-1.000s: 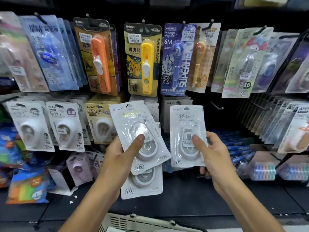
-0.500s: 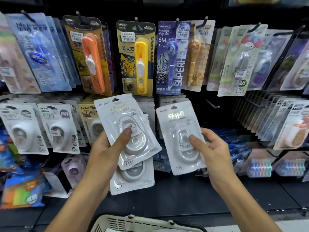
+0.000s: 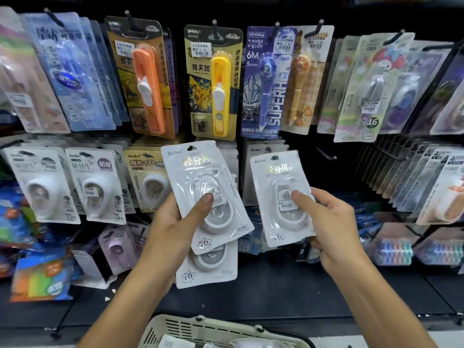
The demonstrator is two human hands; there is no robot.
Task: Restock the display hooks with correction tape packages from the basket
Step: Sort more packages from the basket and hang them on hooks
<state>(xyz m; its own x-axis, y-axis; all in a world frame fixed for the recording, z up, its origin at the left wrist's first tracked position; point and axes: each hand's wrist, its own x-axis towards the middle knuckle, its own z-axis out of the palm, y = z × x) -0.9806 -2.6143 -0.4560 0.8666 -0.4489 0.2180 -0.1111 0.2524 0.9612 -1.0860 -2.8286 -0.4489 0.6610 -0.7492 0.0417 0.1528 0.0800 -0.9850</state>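
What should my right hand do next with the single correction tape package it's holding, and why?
Probably lift the right hand so the hang hole of its white correction tape package meets the bare hook just up and to its right. That hook looks empty, and the left hand is busy holding a stack of packages.

Left hand (image 3: 175, 222), right hand (image 3: 334, 222) gripping.
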